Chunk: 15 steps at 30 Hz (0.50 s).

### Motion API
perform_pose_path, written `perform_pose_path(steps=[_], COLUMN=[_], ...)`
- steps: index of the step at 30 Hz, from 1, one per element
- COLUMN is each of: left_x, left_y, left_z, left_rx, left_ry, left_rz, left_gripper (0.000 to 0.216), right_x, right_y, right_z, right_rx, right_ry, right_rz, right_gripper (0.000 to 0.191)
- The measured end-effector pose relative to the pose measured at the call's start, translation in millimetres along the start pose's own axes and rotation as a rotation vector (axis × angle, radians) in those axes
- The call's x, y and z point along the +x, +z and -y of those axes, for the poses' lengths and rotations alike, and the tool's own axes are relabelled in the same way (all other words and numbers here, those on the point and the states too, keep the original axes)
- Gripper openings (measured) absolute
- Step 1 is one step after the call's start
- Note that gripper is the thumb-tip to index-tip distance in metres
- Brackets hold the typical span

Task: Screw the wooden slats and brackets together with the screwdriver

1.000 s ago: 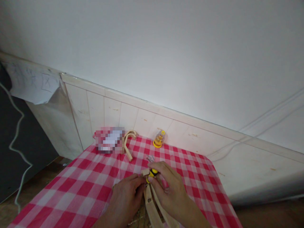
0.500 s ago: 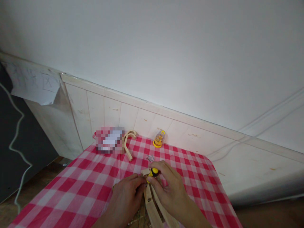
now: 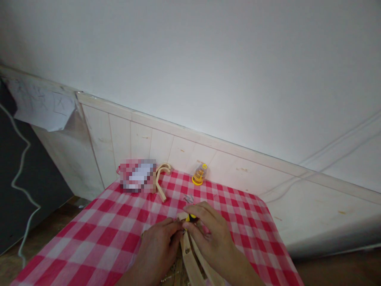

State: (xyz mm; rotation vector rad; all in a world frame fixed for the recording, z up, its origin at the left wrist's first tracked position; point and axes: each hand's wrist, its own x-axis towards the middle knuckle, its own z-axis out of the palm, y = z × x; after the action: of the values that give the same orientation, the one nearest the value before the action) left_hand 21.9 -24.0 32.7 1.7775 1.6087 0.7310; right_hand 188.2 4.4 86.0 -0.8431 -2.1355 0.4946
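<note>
My right hand (image 3: 212,228) is closed round a short yellow-and-black screwdriver (image 3: 192,218), with the fingers covering most of its handle. The tool is tilted, its lower end down by the far end of a pale wooden piece (image 3: 188,258) made of long bars. A round hole shows in the near bar. My left hand (image 3: 160,240) is closed at that same end, its fingertips pressed on the wood beside the screwdriver; anything small between them is hidden. Just beyond my right hand lie several small metal pieces (image 3: 188,198) on the checked cloth.
A red-and-white checked cloth (image 3: 89,234) covers the table. Against the wall stand a clear container with a yellow base and top (image 3: 199,174), curved wooden parts (image 3: 160,182) and a pixelated bundle (image 3: 137,176). A white cable (image 3: 22,178) hangs at the left.
The fingers of my right hand have shifted slightly left over the screwdriver's handle, and less of its yellow shows. My left hand and the wooden piece have stayed in place.
</note>
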Motion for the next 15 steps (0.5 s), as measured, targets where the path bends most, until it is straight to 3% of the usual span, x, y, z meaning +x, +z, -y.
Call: perform_pose_path(steps=[9,15], left_x=[1.5,0.4], left_y=[0.6,-1.3], left_z=[1.1,-0.4], left_rx=[-0.020,-0.037], left_ry=[0.008,0.014], left_rz=[0.026,0.017], left_gripper=[0.027,0.030], right_x=[-0.8,-3.0], right_y=[-5.6,-6.6], right_z=[9.1,7.4], right_rx=[-0.067,-0.075], right_ry=[0.004,0.045], right_rz=[0.047,0.045], right_gripper=[0.044,0.041])
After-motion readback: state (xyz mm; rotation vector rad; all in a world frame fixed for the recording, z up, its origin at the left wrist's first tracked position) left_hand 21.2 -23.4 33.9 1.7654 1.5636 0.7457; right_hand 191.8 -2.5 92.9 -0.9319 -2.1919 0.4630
